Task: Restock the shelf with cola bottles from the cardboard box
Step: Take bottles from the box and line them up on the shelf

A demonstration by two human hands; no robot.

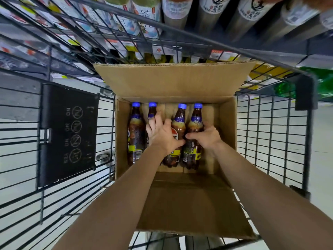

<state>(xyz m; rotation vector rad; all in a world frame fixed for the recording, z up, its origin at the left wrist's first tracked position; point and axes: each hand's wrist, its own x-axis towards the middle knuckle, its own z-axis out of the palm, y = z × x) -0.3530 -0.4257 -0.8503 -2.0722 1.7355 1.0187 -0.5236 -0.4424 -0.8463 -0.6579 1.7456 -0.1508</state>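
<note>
An open cardboard box (227,123) sits in a wire shopping cart, holding several cola bottles with blue caps side by side. My left hand (162,135) reaches in. Its fingers curl over the second bottle from the left (152,110) and its thumb lies across the third bottle (180,120). My right hand (209,137) grips the rightmost bottle (196,120), thumb on its left side and fingers on its right. The leftmost bottle (135,130) is untouched. The shelf (180,9) with other drinks runs along the top of the view.
The cart's wire walls (270,134) surround the box closely on all sides. A black folding seat panel (68,134) stands left of the box. The box's far flap (171,80) stands up toward the shelf; the near flap (189,204) hangs toward me.
</note>
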